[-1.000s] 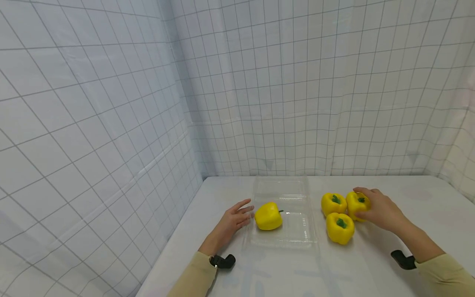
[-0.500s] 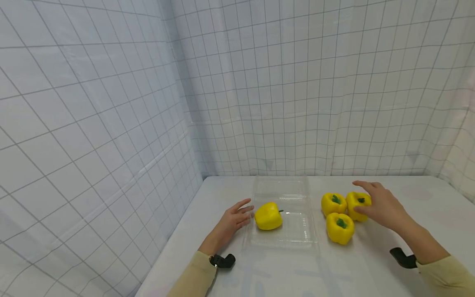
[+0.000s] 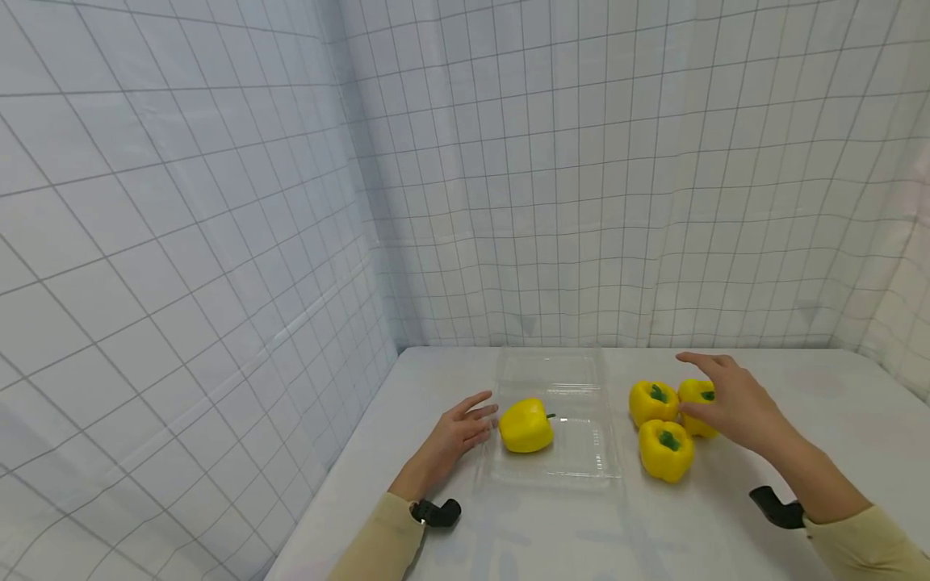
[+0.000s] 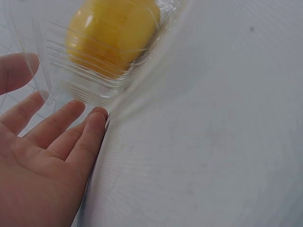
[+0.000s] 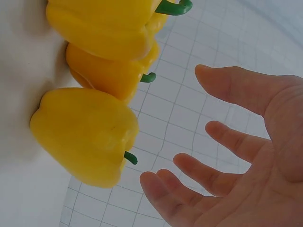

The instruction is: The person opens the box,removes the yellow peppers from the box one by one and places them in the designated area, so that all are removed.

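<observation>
A yellow bell pepper [image 3: 526,425] lies on its side in a clear plastic container [image 3: 581,464], its green stem pointing right. My left hand [image 3: 455,440] rests at the container's left side with fingers extended; in the left wrist view the fingertips [image 4: 75,108] touch or nearly touch its ribbed wall. Three more yellow peppers stand upright in a cluster to the right: one at the left [image 3: 652,403], one in front [image 3: 665,452] and one behind [image 3: 696,392], partly hidden by my right hand [image 3: 737,403]. That hand hovers above them, thumb and fingers spread apart, holding nothing.
The container's clear lid [image 3: 550,365] lies folded back behind it. A white table [image 3: 552,541] carries everything, with gridded white curtains [image 3: 581,202] at the back and along the sides. Black wrist mounts [image 3: 436,512] sit on both wrists.
My right hand has let go of the far right pepper, risen off it, and shifted slightly left over the cluster. The left hand and the peppers stay in place.
</observation>
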{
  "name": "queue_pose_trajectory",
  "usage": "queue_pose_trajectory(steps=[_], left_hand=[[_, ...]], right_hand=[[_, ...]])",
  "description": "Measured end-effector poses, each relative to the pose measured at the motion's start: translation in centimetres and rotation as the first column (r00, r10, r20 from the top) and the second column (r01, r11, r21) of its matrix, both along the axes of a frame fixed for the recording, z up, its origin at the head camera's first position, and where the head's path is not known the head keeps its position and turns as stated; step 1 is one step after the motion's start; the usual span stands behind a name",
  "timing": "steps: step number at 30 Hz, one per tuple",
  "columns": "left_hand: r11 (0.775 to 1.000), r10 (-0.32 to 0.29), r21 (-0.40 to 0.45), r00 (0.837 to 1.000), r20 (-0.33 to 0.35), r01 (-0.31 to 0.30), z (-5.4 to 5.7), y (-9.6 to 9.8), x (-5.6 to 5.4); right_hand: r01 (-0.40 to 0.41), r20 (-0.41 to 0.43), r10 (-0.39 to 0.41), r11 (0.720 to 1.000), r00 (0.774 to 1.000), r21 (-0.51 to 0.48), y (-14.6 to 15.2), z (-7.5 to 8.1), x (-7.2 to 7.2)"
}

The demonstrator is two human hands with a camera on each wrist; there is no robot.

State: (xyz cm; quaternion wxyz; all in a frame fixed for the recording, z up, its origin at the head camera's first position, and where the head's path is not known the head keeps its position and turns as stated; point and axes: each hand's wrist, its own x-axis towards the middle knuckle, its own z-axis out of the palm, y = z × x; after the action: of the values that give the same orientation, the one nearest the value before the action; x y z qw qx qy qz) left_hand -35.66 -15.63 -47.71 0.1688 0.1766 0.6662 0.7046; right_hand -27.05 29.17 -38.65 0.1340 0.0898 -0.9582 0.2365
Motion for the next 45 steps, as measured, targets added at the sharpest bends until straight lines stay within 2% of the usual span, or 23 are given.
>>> queue_pose_trajectory(steps=[13,21,45], left_hand=[[1.000,0.000,-0.003,1.000,0.001,0.000,0.1,0.0,-0.1],[1.000,-0.001,-0.010,1.000,0.012,0.001,0.2,0.0,0.0],[1.000,0.002,-0.015,1.000,0.010,-0.002,0.1,0.0,0.0]], right_hand=[[-0.041,-0.008,0.041,0.999,0.999,-0.034,-2.5,0.8,0.0],[-0.039,0.010,0.039,0.999,0.999,-0.032,-4.2,0.7,-0.1],[-0.109,0.020,0.110,0.993,0.994,-0.037,-8.3,0.1,-0.8]])
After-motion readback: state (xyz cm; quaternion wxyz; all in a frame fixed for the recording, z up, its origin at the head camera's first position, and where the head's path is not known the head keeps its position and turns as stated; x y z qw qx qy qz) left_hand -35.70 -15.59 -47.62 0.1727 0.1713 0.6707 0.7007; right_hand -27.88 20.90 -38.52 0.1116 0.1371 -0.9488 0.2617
